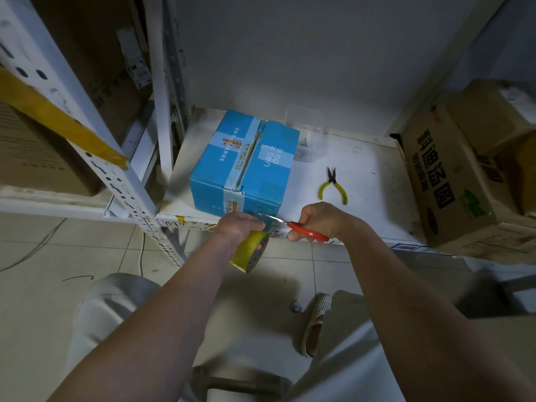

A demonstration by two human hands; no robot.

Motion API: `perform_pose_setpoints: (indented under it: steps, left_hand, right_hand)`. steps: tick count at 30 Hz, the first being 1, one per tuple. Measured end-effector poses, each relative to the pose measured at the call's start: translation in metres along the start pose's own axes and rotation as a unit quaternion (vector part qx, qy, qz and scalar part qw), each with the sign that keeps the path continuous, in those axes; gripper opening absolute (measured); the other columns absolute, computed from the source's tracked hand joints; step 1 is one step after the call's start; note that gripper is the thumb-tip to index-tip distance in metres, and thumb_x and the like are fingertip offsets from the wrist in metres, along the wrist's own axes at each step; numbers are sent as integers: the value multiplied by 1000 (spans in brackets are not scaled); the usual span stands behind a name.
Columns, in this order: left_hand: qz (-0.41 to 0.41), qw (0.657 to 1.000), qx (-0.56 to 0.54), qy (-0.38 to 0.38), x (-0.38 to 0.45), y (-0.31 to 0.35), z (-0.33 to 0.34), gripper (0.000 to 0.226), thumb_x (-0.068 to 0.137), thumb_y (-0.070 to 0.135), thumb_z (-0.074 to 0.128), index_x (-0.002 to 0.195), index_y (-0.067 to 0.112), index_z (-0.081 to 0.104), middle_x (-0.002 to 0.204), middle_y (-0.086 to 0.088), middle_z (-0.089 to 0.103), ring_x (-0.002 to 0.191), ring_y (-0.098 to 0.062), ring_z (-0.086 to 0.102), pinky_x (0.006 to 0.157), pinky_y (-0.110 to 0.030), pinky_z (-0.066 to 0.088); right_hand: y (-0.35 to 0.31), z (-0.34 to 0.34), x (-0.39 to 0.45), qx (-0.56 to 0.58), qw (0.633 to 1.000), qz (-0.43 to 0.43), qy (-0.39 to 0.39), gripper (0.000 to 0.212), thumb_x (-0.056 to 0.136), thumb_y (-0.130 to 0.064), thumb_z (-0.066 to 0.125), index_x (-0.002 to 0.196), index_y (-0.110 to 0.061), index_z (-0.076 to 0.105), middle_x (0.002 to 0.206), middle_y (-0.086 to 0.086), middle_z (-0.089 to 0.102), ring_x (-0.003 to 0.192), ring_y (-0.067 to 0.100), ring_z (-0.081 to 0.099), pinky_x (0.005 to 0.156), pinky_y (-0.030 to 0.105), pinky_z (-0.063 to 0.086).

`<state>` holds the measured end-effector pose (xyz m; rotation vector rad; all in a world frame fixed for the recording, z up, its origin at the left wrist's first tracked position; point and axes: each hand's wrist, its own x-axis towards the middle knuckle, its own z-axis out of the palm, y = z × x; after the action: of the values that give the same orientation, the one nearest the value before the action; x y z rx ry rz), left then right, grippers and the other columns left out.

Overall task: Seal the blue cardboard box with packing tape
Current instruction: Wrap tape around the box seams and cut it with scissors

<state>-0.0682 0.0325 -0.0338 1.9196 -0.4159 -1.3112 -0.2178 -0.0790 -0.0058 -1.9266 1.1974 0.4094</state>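
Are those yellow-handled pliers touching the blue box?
Apart. The head view shows the yellow-handled pliers lying on the white shelf to the right of the blue box, with bare shelf surface between them.

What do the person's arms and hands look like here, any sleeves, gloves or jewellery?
Both forearms are bare to the frame edge: no sleeves in view. Left hand and right hand are ungloved, with no watch, bracelet or ring visible. No markings or cables on either arm.

Dim, bluish cast; wide-angle edge warp.
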Motion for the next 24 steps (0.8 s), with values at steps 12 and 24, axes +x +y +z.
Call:
perform_pose_setpoints:
  steps: [12,24]
  left_hand:
    - [172,913,343,134,-11,-33,-9,17,84,27,62,95,22,72,112,-6,51,101,-23,55,81,-28,46]
    - [377,752,494,220,-8,-30,-17,9,83,30,65,76,27,69,159,3,8,146,-27,-3,115,-54,1]
  right_hand:
    - [44,25,12,-65,977,181,96,60,67,-46,79,107,-12,49,92,4,55,97,23,55,88,37,46]
    - [26,49,59,65,939,116,316,36,98,-25,42,130,-9,47,132,11,48,116,26,53,102,41,43]
